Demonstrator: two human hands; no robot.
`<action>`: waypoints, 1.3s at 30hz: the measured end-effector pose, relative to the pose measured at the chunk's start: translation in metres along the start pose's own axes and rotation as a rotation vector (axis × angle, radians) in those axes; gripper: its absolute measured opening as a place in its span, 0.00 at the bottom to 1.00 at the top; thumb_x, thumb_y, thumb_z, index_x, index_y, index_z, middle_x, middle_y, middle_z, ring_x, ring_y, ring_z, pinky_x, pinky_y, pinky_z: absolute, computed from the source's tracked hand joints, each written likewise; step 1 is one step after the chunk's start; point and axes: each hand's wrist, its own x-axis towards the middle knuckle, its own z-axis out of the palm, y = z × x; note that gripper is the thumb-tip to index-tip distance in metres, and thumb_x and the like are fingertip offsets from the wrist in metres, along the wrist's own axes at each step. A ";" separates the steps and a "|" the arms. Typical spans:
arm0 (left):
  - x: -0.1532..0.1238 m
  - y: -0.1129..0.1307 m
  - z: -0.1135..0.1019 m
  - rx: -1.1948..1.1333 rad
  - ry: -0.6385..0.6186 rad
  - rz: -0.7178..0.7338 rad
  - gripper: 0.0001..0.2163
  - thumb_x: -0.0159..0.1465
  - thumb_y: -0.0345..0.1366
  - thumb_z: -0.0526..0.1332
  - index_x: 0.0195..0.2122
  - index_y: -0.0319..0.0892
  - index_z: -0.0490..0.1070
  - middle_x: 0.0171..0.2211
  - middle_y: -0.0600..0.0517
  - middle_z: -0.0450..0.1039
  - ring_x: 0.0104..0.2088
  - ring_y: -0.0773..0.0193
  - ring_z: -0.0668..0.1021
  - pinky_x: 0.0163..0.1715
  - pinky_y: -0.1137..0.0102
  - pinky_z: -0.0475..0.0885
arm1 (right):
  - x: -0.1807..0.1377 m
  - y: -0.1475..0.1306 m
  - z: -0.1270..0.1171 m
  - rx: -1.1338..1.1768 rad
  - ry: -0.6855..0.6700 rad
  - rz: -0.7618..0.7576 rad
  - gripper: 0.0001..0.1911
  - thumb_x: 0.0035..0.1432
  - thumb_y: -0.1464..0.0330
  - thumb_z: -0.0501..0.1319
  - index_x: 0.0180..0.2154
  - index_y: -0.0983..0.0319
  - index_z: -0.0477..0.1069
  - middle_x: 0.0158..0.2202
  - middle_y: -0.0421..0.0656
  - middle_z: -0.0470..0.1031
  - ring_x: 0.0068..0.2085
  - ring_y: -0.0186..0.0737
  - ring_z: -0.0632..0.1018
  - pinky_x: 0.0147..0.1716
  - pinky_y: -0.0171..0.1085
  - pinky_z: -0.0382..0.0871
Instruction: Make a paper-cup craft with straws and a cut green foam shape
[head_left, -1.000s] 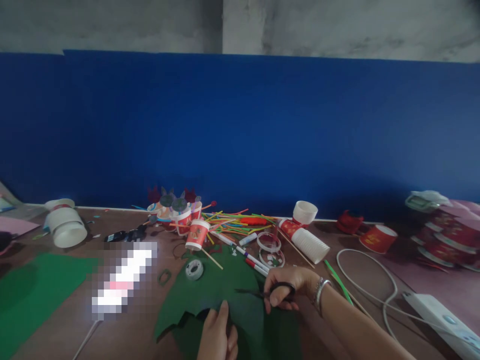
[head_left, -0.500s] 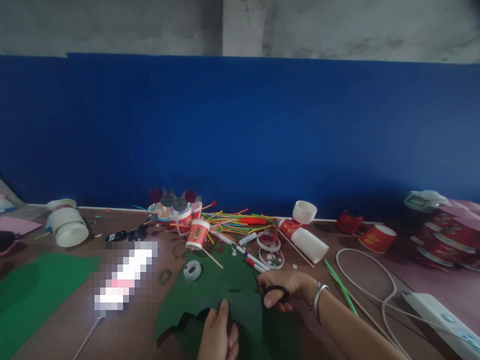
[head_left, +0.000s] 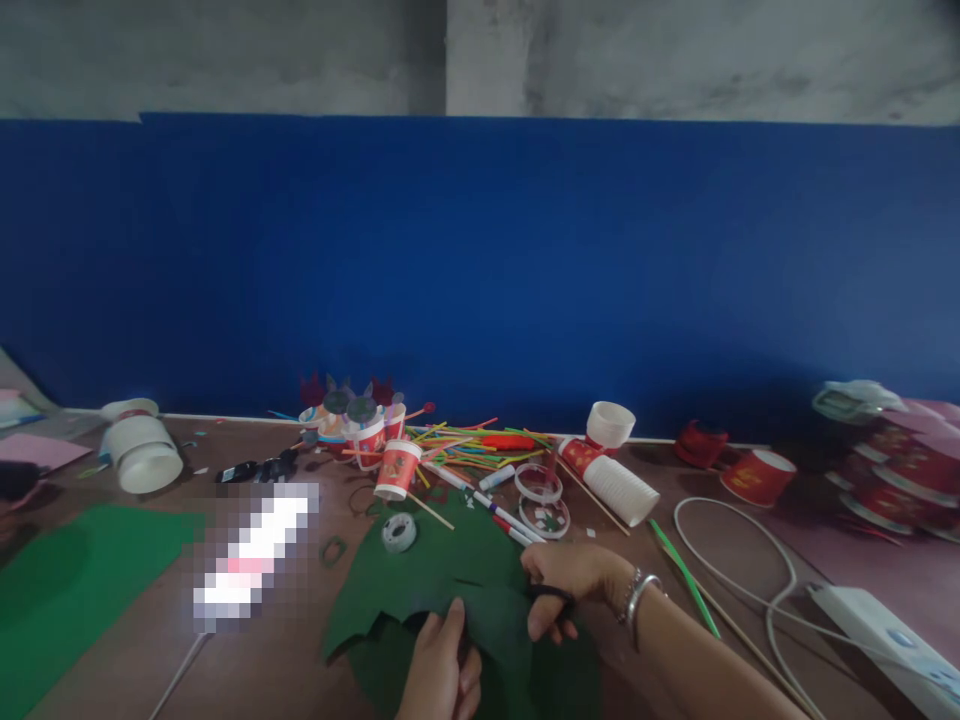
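A dark green sheet of felt with a jagged cut edge lies on the brown table in front of me. My left hand presses its near part, fingers together, thumb pointing up. My right hand, a silver bracelet on its wrist, is closed round black-handled scissors whose blades lie in the felt and point left. A roll of tape rests on the felt's far edge.
Red and white paper cups, a stack of white cups, coloured sticks, markers and clear lids crowd the table's back. A second green sheet lies left. A white cable and power strip lie right.
My right hand has closed the scissors and shifted a little left and down along the felt. The left hand stays on the sheet.
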 end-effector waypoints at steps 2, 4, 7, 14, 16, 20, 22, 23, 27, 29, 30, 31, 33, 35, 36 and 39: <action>-0.005 0.005 0.002 0.032 -0.028 -0.019 0.30 0.39 0.68 0.59 0.21 0.46 0.50 0.05 0.66 0.49 0.05 0.77 0.51 0.09 0.76 0.38 | 0.001 -0.001 -0.001 -0.018 -0.008 0.004 0.15 0.33 0.65 0.73 0.18 0.69 0.73 0.13 0.36 0.72 0.13 0.26 0.70 0.13 0.24 0.64; -0.010 0.011 0.005 0.018 -0.050 -0.028 0.30 0.39 0.68 0.59 0.21 0.46 0.50 0.06 0.66 0.49 0.05 0.77 0.51 0.09 0.76 0.37 | 0.001 0.000 -0.001 -0.019 -0.049 -0.006 0.15 0.31 0.65 0.73 0.19 0.69 0.73 0.14 0.36 0.72 0.14 0.26 0.70 0.14 0.23 0.64; -0.013 0.019 0.006 -0.071 -0.064 -0.048 0.32 0.36 0.66 0.63 0.20 0.46 0.49 0.06 0.66 0.48 0.06 0.78 0.49 0.10 0.76 0.36 | 0.002 0.003 -0.002 -0.020 -0.108 -0.026 0.15 0.29 0.65 0.74 0.19 0.68 0.73 0.14 0.36 0.71 0.15 0.26 0.70 0.14 0.23 0.63; -0.007 0.009 -0.002 -0.039 -0.066 -0.019 0.29 0.41 0.66 0.61 0.21 0.45 0.51 0.06 0.66 0.49 0.06 0.78 0.50 0.09 0.77 0.36 | 0.004 0.006 0.008 0.053 0.065 -0.114 0.10 0.35 0.68 0.70 0.19 0.67 0.72 0.13 0.34 0.70 0.14 0.25 0.68 0.11 0.21 0.59; -0.005 0.006 -0.002 -0.012 -0.079 -0.021 0.29 0.41 0.67 0.60 0.22 0.46 0.51 0.06 0.66 0.49 0.05 0.77 0.51 0.08 0.77 0.37 | 0.008 0.008 0.012 0.124 0.084 -0.136 0.10 0.35 0.68 0.69 0.20 0.67 0.72 0.14 0.35 0.70 0.14 0.25 0.69 0.11 0.22 0.60; -0.005 0.009 0.003 -0.088 -0.017 -0.004 0.33 0.34 0.67 0.63 0.20 0.46 0.47 0.05 0.66 0.49 0.05 0.78 0.49 0.08 0.77 0.36 | 0.018 0.019 0.021 0.267 0.150 -0.190 0.12 0.32 0.65 0.68 0.19 0.66 0.70 0.12 0.34 0.69 0.12 0.24 0.67 0.09 0.22 0.58; -0.006 0.012 0.005 -0.128 -0.009 0.005 0.34 0.32 0.65 0.65 0.19 0.45 0.46 0.05 0.66 0.48 0.05 0.79 0.48 0.09 0.78 0.36 | 0.022 0.023 0.025 0.283 0.208 -0.236 0.12 0.33 0.65 0.68 0.18 0.66 0.70 0.11 0.34 0.68 0.11 0.24 0.65 0.07 0.21 0.55; -0.006 0.013 0.005 -0.134 -0.018 0.004 0.34 0.32 0.65 0.65 0.18 0.45 0.46 0.05 0.66 0.48 0.06 0.80 0.48 0.09 0.78 0.36 | 0.024 0.025 0.026 0.278 0.223 -0.249 0.12 0.33 0.65 0.68 0.18 0.67 0.70 0.11 0.34 0.67 0.11 0.23 0.64 0.07 0.21 0.53; -0.005 0.012 0.003 -0.050 -0.085 -0.006 0.32 0.35 0.67 0.62 0.16 0.45 0.49 0.05 0.64 0.46 0.05 0.79 0.48 0.09 0.76 0.35 | 0.024 0.022 0.030 0.316 0.171 -0.263 0.13 0.33 0.64 0.68 0.18 0.66 0.70 0.11 0.34 0.67 0.10 0.23 0.64 0.07 0.22 0.53; -0.005 0.012 0.001 0.045 -0.143 -0.019 0.31 0.39 0.68 0.59 0.14 0.44 0.51 0.04 0.64 0.44 0.05 0.78 0.49 0.08 0.75 0.34 | 0.023 0.018 0.031 0.369 0.131 -0.274 0.14 0.33 0.63 0.68 0.18 0.66 0.70 0.11 0.34 0.67 0.11 0.24 0.64 0.07 0.22 0.53; -0.005 0.012 0.001 0.087 -0.168 -0.025 0.30 0.42 0.68 0.57 0.13 0.44 0.51 0.04 0.63 0.43 0.04 0.78 0.50 0.08 0.75 0.34 | 0.023 0.016 0.032 0.392 0.119 -0.278 0.14 0.33 0.62 0.68 0.18 0.66 0.70 0.11 0.34 0.67 0.11 0.24 0.64 0.07 0.22 0.53; -0.005 0.013 0.001 0.110 -0.182 -0.030 0.30 0.43 0.68 0.56 0.12 0.44 0.51 0.04 0.63 0.42 0.04 0.78 0.49 0.08 0.74 0.34 | 0.023 0.015 0.032 0.408 0.117 -0.280 0.14 0.33 0.62 0.68 0.18 0.66 0.70 0.11 0.34 0.67 0.10 0.23 0.63 0.07 0.23 0.52; -0.007 0.016 0.001 0.105 -0.186 -0.032 0.29 0.44 0.67 0.56 0.13 0.44 0.53 0.05 0.63 0.42 0.05 0.77 0.49 0.09 0.74 0.34 | 0.023 0.015 0.032 0.407 0.131 -0.277 0.13 0.33 0.64 0.68 0.18 0.67 0.70 0.11 0.34 0.66 0.10 0.23 0.62 0.06 0.23 0.50; -0.008 0.019 0.000 0.070 -0.199 -0.036 0.28 0.45 0.67 0.57 0.15 0.43 0.59 0.06 0.64 0.44 0.05 0.77 0.49 0.09 0.74 0.36 | 0.025 0.018 0.032 0.385 0.158 -0.286 0.12 0.32 0.65 0.68 0.18 0.67 0.70 0.11 0.34 0.66 0.10 0.23 0.62 0.06 0.23 0.50; -0.008 0.019 -0.001 0.055 -0.206 -0.042 0.28 0.45 0.67 0.56 0.16 0.42 0.61 0.06 0.63 0.45 0.06 0.77 0.49 0.10 0.74 0.36 | 0.026 0.021 0.032 0.377 0.175 -0.307 0.12 0.31 0.66 0.68 0.19 0.66 0.70 0.11 0.34 0.66 0.10 0.23 0.62 0.06 0.23 0.50; -0.010 0.016 -0.011 0.035 -0.179 -0.038 0.30 0.48 0.67 0.54 0.12 0.43 0.57 0.06 0.62 0.42 0.07 0.76 0.50 0.11 0.75 0.39 | 0.027 0.032 0.033 0.361 0.216 -0.393 0.15 0.29 0.64 0.67 0.24 0.66 0.72 0.13 0.35 0.68 0.13 0.26 0.64 0.08 0.23 0.54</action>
